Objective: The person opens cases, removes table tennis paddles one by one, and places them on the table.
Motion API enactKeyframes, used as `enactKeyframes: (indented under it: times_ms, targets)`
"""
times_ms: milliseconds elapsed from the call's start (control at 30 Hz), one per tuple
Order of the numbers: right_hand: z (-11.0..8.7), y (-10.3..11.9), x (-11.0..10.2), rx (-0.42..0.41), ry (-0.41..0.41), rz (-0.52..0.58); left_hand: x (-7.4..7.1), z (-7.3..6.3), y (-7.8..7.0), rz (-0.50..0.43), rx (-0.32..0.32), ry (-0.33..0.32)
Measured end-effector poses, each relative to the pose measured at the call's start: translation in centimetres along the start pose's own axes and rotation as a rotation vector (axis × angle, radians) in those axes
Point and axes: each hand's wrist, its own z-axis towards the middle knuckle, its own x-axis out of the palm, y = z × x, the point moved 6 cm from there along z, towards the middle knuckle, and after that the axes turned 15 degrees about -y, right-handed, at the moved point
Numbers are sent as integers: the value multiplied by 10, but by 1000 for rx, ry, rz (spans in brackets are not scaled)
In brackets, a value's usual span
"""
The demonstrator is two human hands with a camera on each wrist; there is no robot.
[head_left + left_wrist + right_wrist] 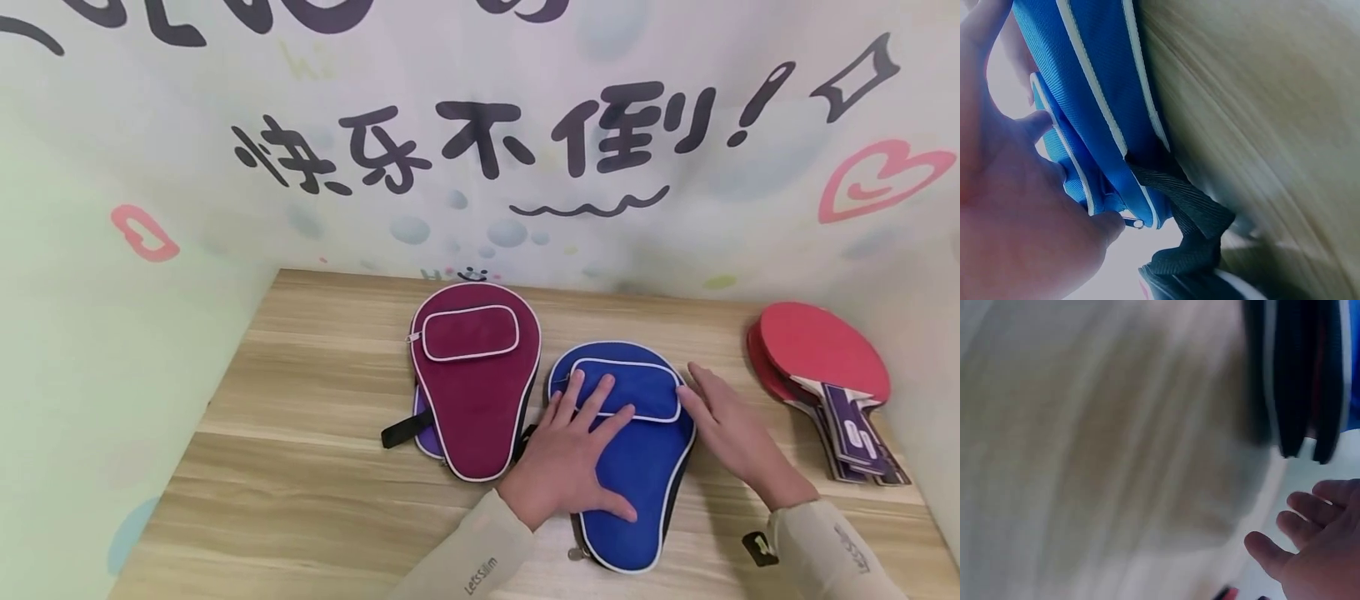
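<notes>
A blue table tennis bat case (637, 471) with white piping and a zipped front pocket lies on the wooden table, its narrow end toward me. My left hand (562, 462) rests on its left side, fingers spread over the pocket and thumb lower down. At the right edge of the case, my right hand (738, 437) has its fingers extended, fingertips right by the pocket's corner. In the right wrist view, the case's dark side (1297, 375) shows an opening along the zip, beyond the relaxed fingers. A black strap (1191, 212) hangs off the case in the left wrist view.
Left of the blue case lies a maroon bat case (480, 400), on top of a purple one (427, 437) that is mostly hidden. Several red bats (825, 350) are stacked at the right, near the side wall. A printed wall (375, 233) borders the table's back.
</notes>
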Motion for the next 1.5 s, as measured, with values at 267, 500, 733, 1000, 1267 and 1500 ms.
enactKeyframes:
  times_ms: [267,500,733,1000,1267,1500]
  targets:
    - [-4,-7,7,7,34,25,-5,-1,-3,32,9,22]
    - [-4,-7,-5,28,20,85,-3,-3,-34,97,112,-57]
    - [-5,-2,-14,-51,-78,84,14,0,-65,202,142,-221]
    - [-8,-3,-16,-66,-120,97,11,1,-71,219,152,-348]
    - [-24,-14,2,-32,-98,-17,-3,-4,-69,260,162,-519]
    - [-31,-3,17,-204,-159,-70,-12,-5,-58,263,137,-577]
